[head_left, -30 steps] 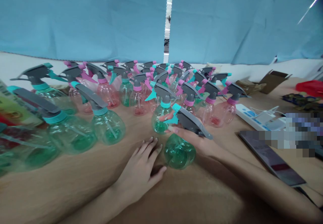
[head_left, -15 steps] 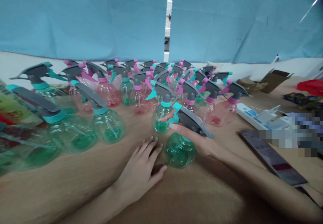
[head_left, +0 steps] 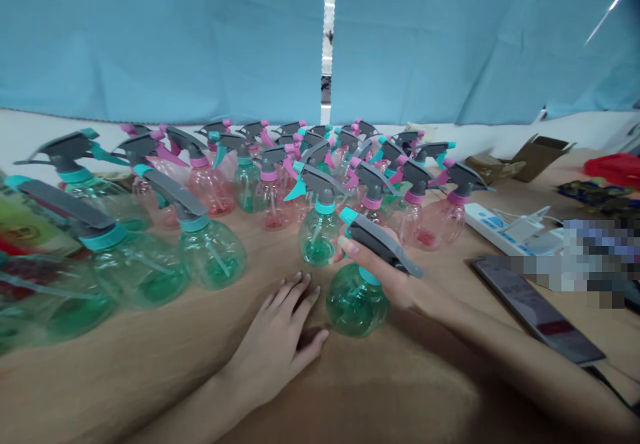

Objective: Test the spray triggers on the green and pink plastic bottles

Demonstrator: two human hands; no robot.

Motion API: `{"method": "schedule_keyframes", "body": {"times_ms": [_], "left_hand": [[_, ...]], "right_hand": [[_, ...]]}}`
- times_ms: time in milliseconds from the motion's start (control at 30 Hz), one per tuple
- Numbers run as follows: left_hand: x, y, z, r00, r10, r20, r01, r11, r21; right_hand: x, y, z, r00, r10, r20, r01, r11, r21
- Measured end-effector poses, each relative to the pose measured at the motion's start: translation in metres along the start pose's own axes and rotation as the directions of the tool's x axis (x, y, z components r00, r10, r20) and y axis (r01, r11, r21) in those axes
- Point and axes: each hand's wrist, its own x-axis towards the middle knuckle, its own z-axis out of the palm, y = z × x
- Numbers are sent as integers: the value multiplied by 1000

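Observation:
My right hand (head_left: 383, 267) is wrapped round the neck and trigger of a green spray bottle (head_left: 357, 301) with a grey and turquoise head. The bottle stands on the table, and the hand hides most of its trigger. To its left, my left hand (head_left: 280, 331) lies flat on the wood, fingers apart, holding nothing. Just beyond them stands another green spray bottle (head_left: 318, 236) with liquid at the bottom. More green spray bottles, one of them (head_left: 213, 251) nearest, stand at the left. Behind are several pink spray bottles (head_left: 274, 204).
A phone (head_left: 537, 311) lies on the table (head_left: 380, 391) at the right, near a white power strip (head_left: 493, 227) with a charger. Farther back are an opened cardboard box (head_left: 543, 157) and a red bag (head_left: 615, 171). A blue cloth (head_left: 175, 44) hangs behind the bottles.
The fingers of my right hand have drawn in towards the trigger; before, they reached out farther forward. My left hand and the bottles stay in place, while the view shifts slightly.

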Motion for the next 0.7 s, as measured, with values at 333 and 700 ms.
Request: {"method": "schedule_keyframes", "body": {"times_ms": [333, 700], "left_hand": [[0, 0, -1, 1000, 12, 6, -12, 1000, 12], [0, 0, 0, 1000, 3, -10, -3, 1000, -7]], "right_hand": [[-1, 1, 1, 1000, 4, 6, -5, 997, 74], [-2, 12, 4, 998, -43, 50, 27, 954, 297]]}}
